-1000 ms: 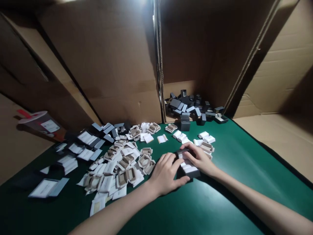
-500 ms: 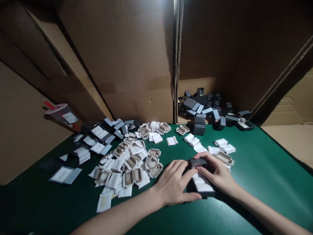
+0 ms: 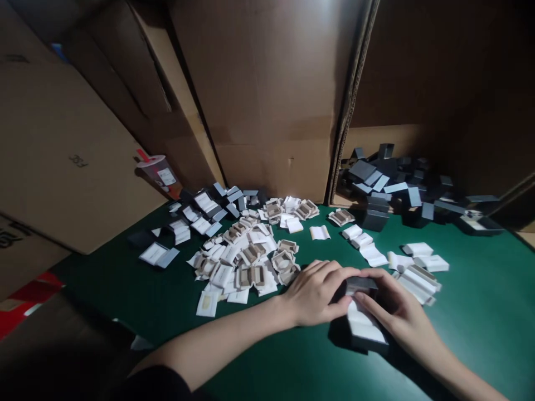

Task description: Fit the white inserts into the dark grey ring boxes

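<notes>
A small black box (image 3: pixel 363 285) with a white folded card insert (image 3: pixel 366 324) is between my two hands, its near end tilted slightly off the green table. My left hand (image 3: pixel 320 292) grips the far left part, thumb bent in over the insert and fingers at the raised dark end. From the right, my right hand (image 3: pixel 399 303) wraps that same end, with its thumb on the insert. Fingers of both hands meet at the box's far edge and hide part of it. Just beyond my right hand lies a loose white card tray (image 3: pixel 418 283).
Left of my hands spreads a pile of white and grey card inserts (image 3: pixel 251 253). Black boxes with white inserts (image 3: pixel 204 209) lie behind it. More black boxes (image 3: pixel 388 178) fill an open carton at back right. A drink cup (image 3: pixel 161 175) stands by the cardboard wall (image 3: pixel 267 100).
The camera view has swung left. My left fingers have moved from along the box's side up to its far end, and my left thumb now bends over the insert.
</notes>
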A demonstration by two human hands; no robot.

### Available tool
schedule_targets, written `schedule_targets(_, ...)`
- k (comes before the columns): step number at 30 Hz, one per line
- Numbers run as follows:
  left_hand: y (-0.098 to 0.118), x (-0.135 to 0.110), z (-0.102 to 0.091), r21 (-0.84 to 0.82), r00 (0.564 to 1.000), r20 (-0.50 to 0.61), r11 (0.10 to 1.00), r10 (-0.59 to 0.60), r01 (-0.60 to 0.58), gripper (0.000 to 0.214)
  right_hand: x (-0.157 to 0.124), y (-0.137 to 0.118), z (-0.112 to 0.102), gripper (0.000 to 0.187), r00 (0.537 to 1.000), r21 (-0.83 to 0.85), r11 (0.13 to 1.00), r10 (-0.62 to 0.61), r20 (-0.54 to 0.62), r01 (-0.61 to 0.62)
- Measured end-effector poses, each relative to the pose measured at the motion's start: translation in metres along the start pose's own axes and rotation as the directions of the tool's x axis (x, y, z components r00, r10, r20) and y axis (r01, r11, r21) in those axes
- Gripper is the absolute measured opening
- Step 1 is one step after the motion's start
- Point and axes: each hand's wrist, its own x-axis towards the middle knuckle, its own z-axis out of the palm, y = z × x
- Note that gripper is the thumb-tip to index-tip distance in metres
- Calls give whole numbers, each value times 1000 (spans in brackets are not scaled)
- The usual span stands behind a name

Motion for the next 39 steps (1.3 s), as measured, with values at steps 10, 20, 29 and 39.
schedule_targets(10, -7, 5, -11, -145, 1000, 21, 989, -12, 15, 34, -2, -5, -4, 43, 1000, 183, 983, 5, -31, 1)
schedule_targets(20, 5, -41, -119, -167, 726, -620, 954, -298, 250, 17, 2, 4, -5, 39, 999, 270, 962, 45, -25, -37)
schedule_targets(29, -71, -168, -169, -478, 142, -742, 665, -655, 574, 26, 2, 3, -7, 42, 993, 172, 978, 116, 18, -117)
schedule_targets(39, -107, -181, -177, -274, 370, -715, 726, -593, 631, 54, 0, 0, -8, 45, 992, 130, 984, 125, 4, -125)
